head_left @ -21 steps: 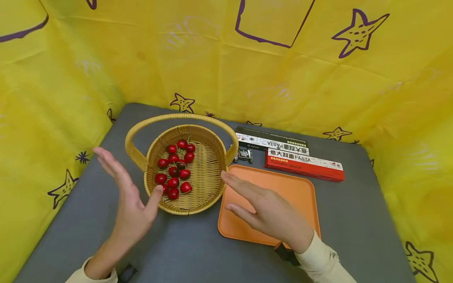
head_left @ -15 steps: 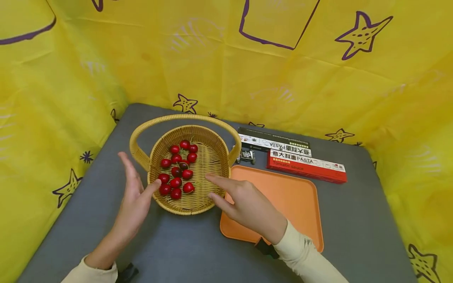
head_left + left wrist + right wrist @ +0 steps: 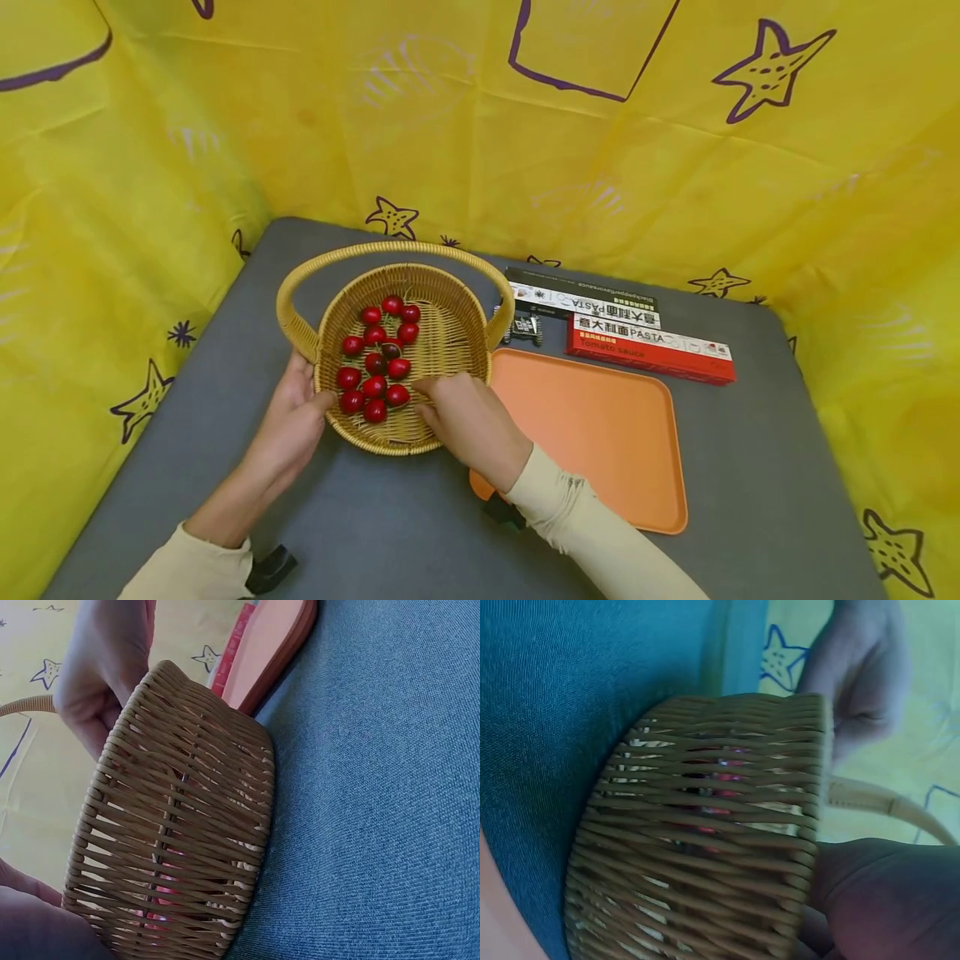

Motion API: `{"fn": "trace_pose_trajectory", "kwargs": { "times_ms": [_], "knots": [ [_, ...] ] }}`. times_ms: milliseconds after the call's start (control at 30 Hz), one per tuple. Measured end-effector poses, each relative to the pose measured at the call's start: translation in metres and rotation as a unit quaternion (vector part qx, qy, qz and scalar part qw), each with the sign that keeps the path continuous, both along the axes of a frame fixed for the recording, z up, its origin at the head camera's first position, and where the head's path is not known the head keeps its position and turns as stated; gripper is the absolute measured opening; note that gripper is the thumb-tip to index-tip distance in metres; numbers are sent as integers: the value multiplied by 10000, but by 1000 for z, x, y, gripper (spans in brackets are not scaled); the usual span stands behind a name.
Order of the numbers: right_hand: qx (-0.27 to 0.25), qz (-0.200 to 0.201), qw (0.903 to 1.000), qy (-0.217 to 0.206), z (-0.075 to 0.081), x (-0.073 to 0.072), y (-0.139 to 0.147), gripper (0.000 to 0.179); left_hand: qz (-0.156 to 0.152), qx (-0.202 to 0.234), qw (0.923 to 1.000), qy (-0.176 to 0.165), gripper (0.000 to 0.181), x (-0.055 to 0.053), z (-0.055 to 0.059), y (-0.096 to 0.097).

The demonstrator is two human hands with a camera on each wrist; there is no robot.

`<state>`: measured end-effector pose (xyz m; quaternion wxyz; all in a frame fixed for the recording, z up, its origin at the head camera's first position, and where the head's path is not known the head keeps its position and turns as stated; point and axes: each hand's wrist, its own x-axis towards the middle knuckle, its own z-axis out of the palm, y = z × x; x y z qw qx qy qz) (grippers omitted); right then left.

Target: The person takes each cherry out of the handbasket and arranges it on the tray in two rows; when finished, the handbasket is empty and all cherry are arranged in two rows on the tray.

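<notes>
The round wicker basket [image 3: 442, 333] with an arched handle [image 3: 390, 247] stands on the table, and several red cherries [image 3: 375, 386] lie in its left half. My left hand [image 3: 288, 425] grips the basket's left side, thumb at the rim and fingers against the outer wall. Over the front right rim reaches my right hand [image 3: 476, 425], its bent index finger and thumb slightly apart beside the nearest cherry [image 3: 397, 395]. Its other fingers are hidden in the head view. In the left wrist view the wicker wall [image 3: 180, 810] fills the middle; cherries show red through the gaps.
An orange tray [image 3: 600, 433] lies right of the basket, partly under my right forearm. Behind it are a red pasta box [image 3: 648, 354], a black-and-white pasta box [image 3: 585, 298] and a small dark metallic object [image 3: 522, 327]. Yellow cloth [image 3: 480, 125] surrounds the grey table [image 3: 750, 467].
My right hand has moved left from over the tray into the basket, and its fingers have bent. My left hand has closed in from beside the basket and taken hold of its side.
</notes>
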<state>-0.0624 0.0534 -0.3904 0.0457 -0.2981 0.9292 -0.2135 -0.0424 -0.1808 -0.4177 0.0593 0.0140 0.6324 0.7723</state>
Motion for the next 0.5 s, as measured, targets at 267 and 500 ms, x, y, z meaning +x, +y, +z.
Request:
{"fn": "trace_pose_trajectory", "kwargs": {
  "times_ms": [267,500],
  "knots": [
    [59,-93,9999,-48,-16,-8,-12,11,-49,12,10000,-76,96,3,2,0],
    [25,-75,9999,-81,-19,-12,-20,17,-66,56,9999,67,94,1,0,0]
  ]
}}
